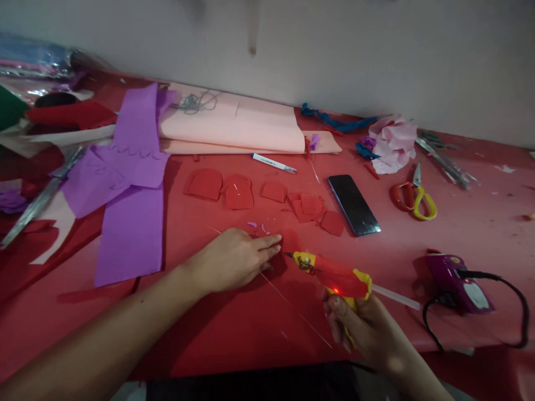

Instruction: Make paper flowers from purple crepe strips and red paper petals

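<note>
Glue gun point(343, 277), yellow and red, gripped in the right hand point(361, 326); head view only. Body of the gun sits at 11 o'clock from that hand, handle inside the curled fingers, a small red light point(336, 290) glowing near the grip. Dark nozzle point(290, 254) aims between 9 and 10 o'clock, its tip just beside the left fingertips. Pale translucent stick point(396, 296) shows behind the gun's rear, toward 4 o'clock. Left hand point(238, 257) lies low over the red tabletop point(200, 334), back of the hand up, index and middle fingers stretched toward 3 o'clock; gun at 3 to 4 o'clock from it. Cannot tell whether the fingers underneath pinch anything. Thin wire point(296, 313) passes beneath this hand, long end running out toward 4 o'clock, short end showing at 10. Tiny purple scraps point(252, 224) near the knuckles, 1 o'clock. Red cut pieces point(239, 192) arc from 11 to 2 o'clock of the left hand, some in overlapping piles. Beyond them, a capped marker point(273, 163) at 1 o'clock, a folded pale pink sheet point(234, 120) at 12. Purple paper strips point(134, 228), pen squiggles on the upper part, at 9 to 10. From the right hand: black phone point(354, 205) at 12, red-and-yellow-handled scissors point(418, 197) at 1, purple box point(455, 278) with black cables between 2 and 3.
</note>
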`<state>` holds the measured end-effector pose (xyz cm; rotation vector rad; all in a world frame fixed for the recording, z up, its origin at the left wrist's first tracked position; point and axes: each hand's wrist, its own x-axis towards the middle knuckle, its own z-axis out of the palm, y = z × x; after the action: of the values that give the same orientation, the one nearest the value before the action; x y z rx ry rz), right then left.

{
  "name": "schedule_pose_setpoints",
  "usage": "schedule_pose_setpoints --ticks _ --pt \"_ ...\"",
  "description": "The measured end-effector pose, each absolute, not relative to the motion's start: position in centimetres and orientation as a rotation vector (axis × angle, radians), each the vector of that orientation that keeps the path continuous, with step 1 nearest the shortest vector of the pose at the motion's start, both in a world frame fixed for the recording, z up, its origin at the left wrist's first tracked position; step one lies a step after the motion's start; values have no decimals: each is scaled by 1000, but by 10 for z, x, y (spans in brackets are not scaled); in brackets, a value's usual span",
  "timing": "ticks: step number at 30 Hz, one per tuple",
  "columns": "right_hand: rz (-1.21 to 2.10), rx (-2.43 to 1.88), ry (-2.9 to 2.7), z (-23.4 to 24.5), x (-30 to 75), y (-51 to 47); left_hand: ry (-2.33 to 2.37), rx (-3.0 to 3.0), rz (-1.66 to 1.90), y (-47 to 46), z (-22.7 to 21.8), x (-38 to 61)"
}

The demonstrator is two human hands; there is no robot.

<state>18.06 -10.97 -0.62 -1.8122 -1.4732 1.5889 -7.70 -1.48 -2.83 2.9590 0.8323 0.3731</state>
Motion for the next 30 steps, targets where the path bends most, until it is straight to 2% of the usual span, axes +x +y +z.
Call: schedule_pose_setpoints --ticks 30 --pt "1533 -1929 -1319 5 196 -97 796 2902 423 -15 -33 -78"
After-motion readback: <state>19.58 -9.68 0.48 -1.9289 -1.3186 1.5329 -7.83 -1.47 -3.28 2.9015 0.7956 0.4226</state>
